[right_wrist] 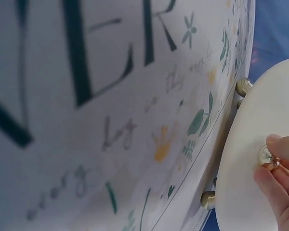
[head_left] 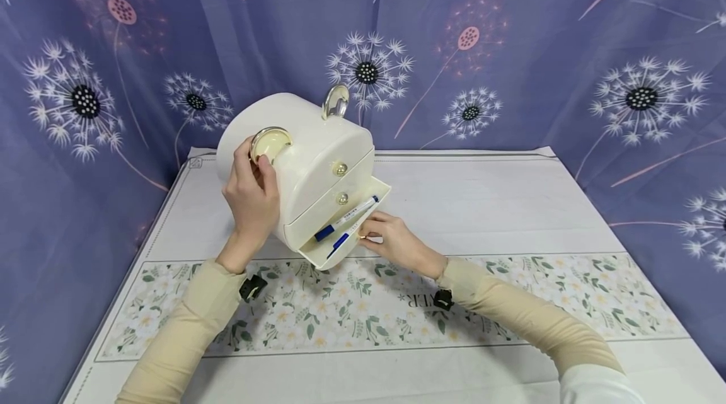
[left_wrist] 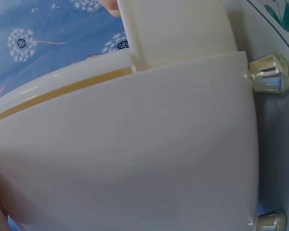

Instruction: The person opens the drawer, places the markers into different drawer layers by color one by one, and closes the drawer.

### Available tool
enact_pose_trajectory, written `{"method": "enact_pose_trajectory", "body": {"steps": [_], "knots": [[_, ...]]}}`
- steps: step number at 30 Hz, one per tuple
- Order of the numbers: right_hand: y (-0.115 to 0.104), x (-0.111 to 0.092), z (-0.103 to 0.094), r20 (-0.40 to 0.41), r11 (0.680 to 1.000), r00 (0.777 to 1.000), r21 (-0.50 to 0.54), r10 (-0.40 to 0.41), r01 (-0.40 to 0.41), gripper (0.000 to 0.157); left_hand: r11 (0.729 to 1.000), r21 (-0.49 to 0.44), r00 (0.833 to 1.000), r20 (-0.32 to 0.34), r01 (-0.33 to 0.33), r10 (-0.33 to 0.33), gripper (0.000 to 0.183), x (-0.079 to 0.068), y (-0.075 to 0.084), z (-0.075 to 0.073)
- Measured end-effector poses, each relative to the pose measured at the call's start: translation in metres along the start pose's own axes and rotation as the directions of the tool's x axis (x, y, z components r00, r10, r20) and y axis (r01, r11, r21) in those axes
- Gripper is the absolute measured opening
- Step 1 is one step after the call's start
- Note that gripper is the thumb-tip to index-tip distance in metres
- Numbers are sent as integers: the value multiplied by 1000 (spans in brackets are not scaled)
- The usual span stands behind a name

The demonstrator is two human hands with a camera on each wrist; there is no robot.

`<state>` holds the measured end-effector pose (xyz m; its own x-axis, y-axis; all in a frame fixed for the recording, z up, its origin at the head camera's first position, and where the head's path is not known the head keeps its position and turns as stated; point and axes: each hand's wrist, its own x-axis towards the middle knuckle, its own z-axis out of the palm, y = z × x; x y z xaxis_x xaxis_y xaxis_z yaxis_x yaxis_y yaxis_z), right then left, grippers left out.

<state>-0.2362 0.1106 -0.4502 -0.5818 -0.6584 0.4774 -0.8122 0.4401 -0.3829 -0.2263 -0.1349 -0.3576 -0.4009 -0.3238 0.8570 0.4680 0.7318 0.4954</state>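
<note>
A white rounded drawer box (head_left: 306, 139) with two gold-rimmed ears is tilted over the table; whether it touches the table I cannot tell. My left hand (head_left: 253, 193) grips its left ear (head_left: 271, 143). The bottom drawer (right_wrist: 245, 130) is pulled out, and the fingers of my right hand (head_left: 399, 243) pinch its gold knob (right_wrist: 265, 156). Inside that drawer lie a white marker with a blue cap (head_left: 346, 219) and a blue pen (head_left: 339, 243). The two drawers above, each with a gold knob, are closed. In the left wrist view, the box's side (left_wrist: 125, 144) fills most of the picture.
Gold feet (right_wrist: 208, 200) stick out from the box's underside. A white table mat (head_left: 482, 202) with a band of printed flowers and letters lies below. Behind and at both sides hangs a purple curtain (head_left: 510, 26) with dandelion prints.
</note>
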Motion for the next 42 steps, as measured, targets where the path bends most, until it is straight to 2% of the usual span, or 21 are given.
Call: {"method": "enact_pose_trajectory", "body": {"steps": [8,16,42], "knots": [[-1,3,0,4,1000,1000,6,4,-4,14,1000,0,1000,-3,0,0,29,0,1,0],[0,6,3,25,997,999,63,41,-42,14,1000,-4,1000,0,-5,5,29,0,1,2],[2,15,9,17,996,999,75,43,-44,12,1000,5,1000,-9,0,0,32,0,2,1]]}}
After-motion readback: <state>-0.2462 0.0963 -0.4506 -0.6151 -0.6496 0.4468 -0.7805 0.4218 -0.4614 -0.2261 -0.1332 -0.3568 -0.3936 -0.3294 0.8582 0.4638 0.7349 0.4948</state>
